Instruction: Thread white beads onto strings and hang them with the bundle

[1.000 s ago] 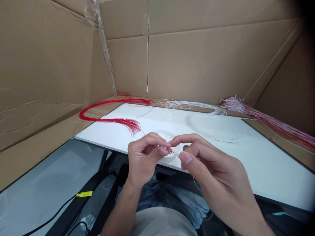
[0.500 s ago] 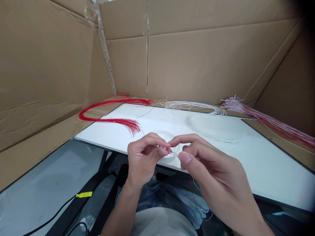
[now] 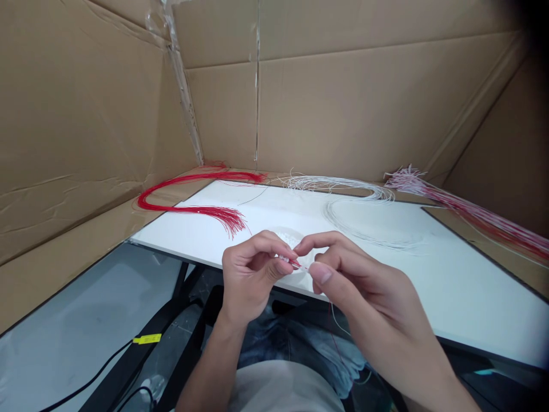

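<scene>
My left hand (image 3: 253, 274) pinches small white pieces with red thread (image 3: 294, 264) between thumb and index finger. Close beside it on the right, my right hand (image 3: 364, 286) has its thumb and a finger closed on the thin red and white threads, and its index fingertip reaches the left fingertips. Loose ends of thread (image 3: 335, 323) hang below my right hand over my lap. Behind the hands, partly covered by them, a round pale dish (image 3: 306, 232) holds small white pieces. The exact shape of the pieces is too small to tell.
A curved bundle of red threads (image 3: 184, 209) lies at the left on the white board (image 3: 274, 209). White threads (image 3: 369, 191) loop at the back, and red and white strands (image 3: 484, 214) lie at the right. Cardboard walls (image 3: 334, 109) stand around. A cable (image 3: 98, 375) with a yellow tag is at lower left.
My right hand has shifted very slightly left, and the hanging threads have moved a little with it. My left hand looks unchanged.
</scene>
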Demonstrator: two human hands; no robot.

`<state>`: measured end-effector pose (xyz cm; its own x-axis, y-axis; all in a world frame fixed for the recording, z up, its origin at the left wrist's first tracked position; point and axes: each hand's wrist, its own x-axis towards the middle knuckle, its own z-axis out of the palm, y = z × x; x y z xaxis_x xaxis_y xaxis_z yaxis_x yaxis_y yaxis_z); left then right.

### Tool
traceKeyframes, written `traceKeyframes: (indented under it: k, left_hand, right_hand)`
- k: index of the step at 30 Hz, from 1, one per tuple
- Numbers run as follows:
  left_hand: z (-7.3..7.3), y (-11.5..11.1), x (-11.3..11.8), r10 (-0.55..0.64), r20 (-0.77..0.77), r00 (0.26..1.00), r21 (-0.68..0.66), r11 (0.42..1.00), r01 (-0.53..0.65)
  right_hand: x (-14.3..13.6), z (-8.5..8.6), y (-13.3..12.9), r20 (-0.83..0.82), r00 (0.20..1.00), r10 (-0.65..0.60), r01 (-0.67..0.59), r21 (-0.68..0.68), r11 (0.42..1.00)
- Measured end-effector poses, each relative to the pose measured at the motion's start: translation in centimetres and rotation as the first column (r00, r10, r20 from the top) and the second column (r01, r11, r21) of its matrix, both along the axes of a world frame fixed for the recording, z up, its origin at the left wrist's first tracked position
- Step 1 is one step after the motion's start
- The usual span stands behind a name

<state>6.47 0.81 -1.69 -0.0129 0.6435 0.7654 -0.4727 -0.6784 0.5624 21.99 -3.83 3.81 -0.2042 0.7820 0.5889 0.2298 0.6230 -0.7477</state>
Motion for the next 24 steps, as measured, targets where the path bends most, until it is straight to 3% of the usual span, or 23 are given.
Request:
traceKeyframes:
  k: [6, 13, 24]
  left_hand:
    - [0.5, -0.1, 0.7, -0.130, 0.094, 0.987, -0.081, 0.987, 0.138]
    - [0.8, -0.3, 1.2, -0.219, 0.136, 0.966, -0.129, 0.963, 0.237]
    - [0.8, -0.3, 1.3, -0.129, 0.102, 0.986, -0.049, 0.990, 0.134]
  right_hand:
    - [0.0, -0.3, 0.1, -0.025, 0.996, 0.090, -0.090, -0.037, 0.995]
    - [-0.2, -0.5, 0.0, -0.060, 0.994, 0.091, -0.095, -0.060, 0.994]
    - [-0.5, -0.6, -0.2, -0.087, 0.990, 0.116, -0.123, -0.087, 0.989]
